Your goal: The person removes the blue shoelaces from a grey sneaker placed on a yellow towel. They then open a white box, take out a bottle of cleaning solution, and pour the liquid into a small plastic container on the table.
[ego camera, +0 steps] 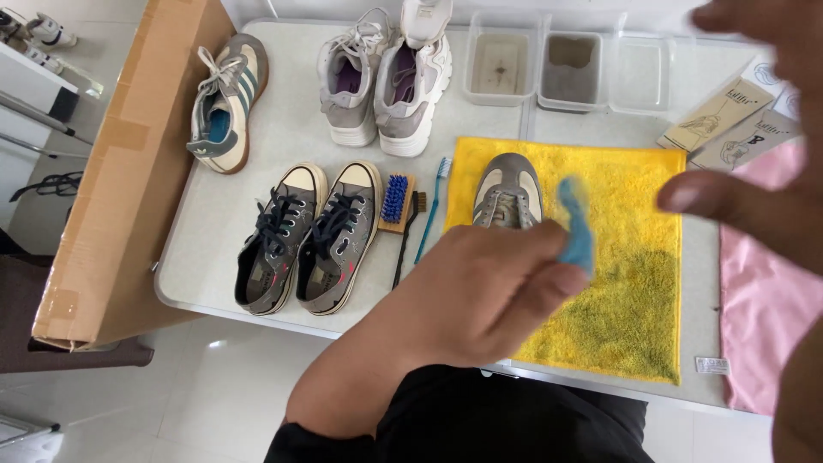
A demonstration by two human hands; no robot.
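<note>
The left hand [480,291] pinches a small blue cloth [578,225] between its fingertips, just in front of a grey sneaker [507,190] on the yellow towel [634,291]. The right hand [763,129] hovers open and empty, blurred, to the cloth's right.

left hand [480,291] grip closed, fingers curled, right hand [754,171] raised, blurred, fingers spread
</note>
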